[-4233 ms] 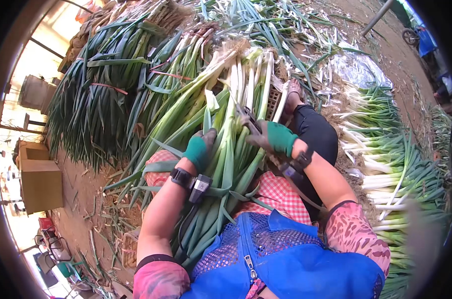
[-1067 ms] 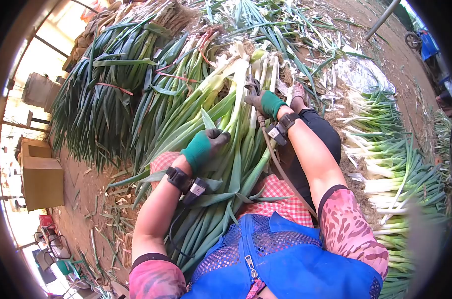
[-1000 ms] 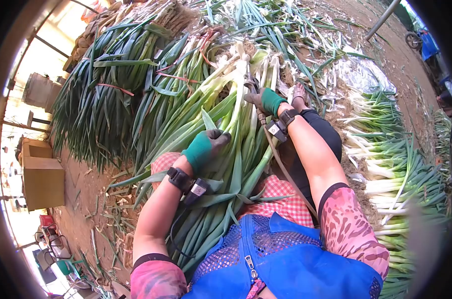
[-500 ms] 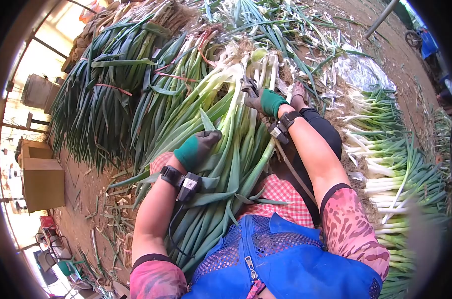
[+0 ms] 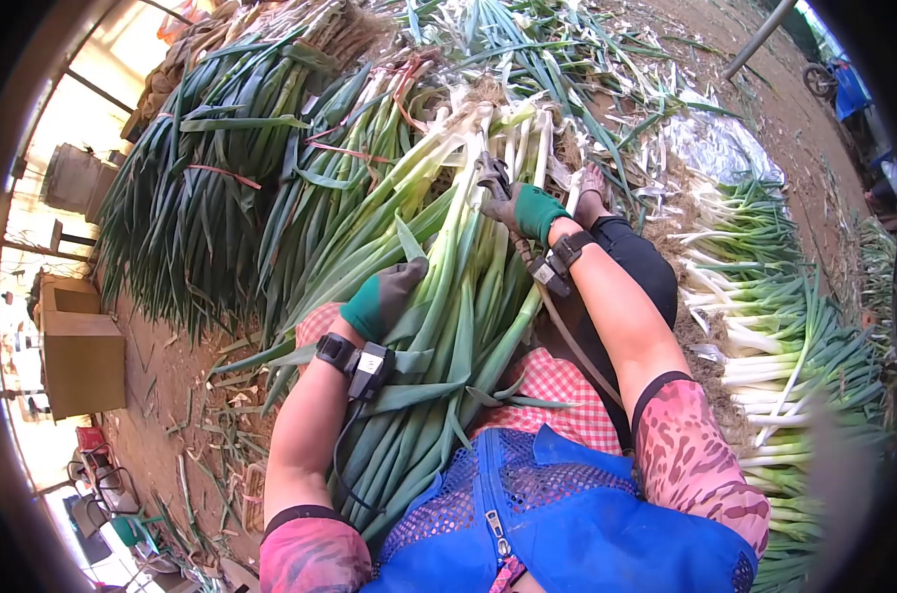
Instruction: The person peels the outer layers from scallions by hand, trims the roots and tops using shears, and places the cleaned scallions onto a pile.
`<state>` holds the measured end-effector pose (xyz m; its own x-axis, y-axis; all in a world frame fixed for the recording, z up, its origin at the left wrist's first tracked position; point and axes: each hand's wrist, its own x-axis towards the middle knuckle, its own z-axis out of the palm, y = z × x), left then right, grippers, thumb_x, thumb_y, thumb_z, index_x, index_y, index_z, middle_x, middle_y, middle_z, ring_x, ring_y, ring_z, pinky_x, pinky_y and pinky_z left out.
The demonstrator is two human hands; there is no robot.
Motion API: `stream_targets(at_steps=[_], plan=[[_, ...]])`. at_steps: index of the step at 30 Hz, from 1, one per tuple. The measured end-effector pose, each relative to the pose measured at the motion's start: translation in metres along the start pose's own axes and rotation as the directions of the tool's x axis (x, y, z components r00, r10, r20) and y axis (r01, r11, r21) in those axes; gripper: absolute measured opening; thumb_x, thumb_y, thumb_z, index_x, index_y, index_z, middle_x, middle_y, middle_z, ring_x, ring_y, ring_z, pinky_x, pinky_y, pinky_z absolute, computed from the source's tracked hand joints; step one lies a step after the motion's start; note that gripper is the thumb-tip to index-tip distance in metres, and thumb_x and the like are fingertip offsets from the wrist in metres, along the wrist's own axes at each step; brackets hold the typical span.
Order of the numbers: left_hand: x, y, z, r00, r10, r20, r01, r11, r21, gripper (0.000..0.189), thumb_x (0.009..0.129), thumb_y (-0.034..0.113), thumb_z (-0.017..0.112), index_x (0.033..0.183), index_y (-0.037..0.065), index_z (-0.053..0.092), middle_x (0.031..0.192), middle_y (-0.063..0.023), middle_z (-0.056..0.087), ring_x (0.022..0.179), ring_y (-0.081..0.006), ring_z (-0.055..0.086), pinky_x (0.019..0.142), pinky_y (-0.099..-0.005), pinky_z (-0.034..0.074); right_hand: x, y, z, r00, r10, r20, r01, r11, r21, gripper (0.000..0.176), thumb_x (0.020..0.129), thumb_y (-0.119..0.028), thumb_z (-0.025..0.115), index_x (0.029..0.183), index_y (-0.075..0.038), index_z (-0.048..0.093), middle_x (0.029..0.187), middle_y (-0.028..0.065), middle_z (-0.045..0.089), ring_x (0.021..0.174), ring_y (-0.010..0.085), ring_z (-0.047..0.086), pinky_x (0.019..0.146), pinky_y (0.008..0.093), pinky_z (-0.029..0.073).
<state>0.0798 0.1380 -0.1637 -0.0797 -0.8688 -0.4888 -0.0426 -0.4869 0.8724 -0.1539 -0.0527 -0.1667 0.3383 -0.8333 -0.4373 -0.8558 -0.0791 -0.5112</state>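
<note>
The step in hand appeared to be working the white stalks (image 5: 458,210) with the tool (image 5: 494,178); the next move called for steady leeks (image 5: 465,326). The left hand (image 5: 387,296) was curled against the leeks, which lay across the lap; its grip could not be told. The right hand (image 5: 528,211), extended farther forward, was clamped around the tool.

Leeks (image 5: 458,341) lie over the lap (image 5: 565,381) between tied bundles (image 5: 211,198) left and a row (image 5: 779,356) right.

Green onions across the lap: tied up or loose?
Loose, as far as visible: the green onions fan out with no band showing around them, whereas the dark bundle at left has a red band around it.
</note>
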Motion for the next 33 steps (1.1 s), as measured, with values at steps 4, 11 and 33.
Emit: stream_targets(at_steps=[4,11,33], plan=[[-0.009,0.016,0.010,0.999,-0.034,-0.036,0.034,0.999,-0.009,0.046,0.101,0.037,0.052,0.118,-0.004,0.064,0.107,-0.0071,0.069,0.096,-0.0111,0.059,0.089,-0.0286,0.047,0.009,-0.011,-0.010,1.000,0.000,-0.004,-0.001,0.998,-0.060,0.073,0.076,-0.055,0.063,0.115,0.007,0.064,0.107,0.0280,0.067,0.101,0.0377,0.067,0.089,0.0435,0.051],[-0.002,0.092,-0.008,0.966,-0.249,0.070,0.134,0.716,0.685,0.052,0.092,0.049,0.064,0.115,0.002,0.068,0.093,-0.0064,0.069,0.081,-0.0117,0.058,0.079,-0.0302,0.049,-0.018,-0.006,-0.025,0.973,0.029,0.230,0.020,0.978,-0.207,0.059,0.079,-0.048,0.061,0.102,0.005,0.069,0.091,0.0261,0.070,0.088,0.0360,0.070,0.081,0.0441,0.053],[0.028,0.069,-0.139,0.862,0.355,-0.362,0.056,0.642,0.765,0.043,0.083,0.024,0.069,0.116,-0.002,0.063,0.096,-0.0189,0.071,0.088,-0.0259,0.068,0.078,-0.0370,0.052,-0.179,0.035,-0.013,0.987,-0.054,0.154,-0.004,0.936,0.351,0.052,0.079,-0.043,0.070,0.102,0.003,0.058,0.077,0.0120,0.065,0.069,0.0209,0.063,0.064,0.0347,0.049]])
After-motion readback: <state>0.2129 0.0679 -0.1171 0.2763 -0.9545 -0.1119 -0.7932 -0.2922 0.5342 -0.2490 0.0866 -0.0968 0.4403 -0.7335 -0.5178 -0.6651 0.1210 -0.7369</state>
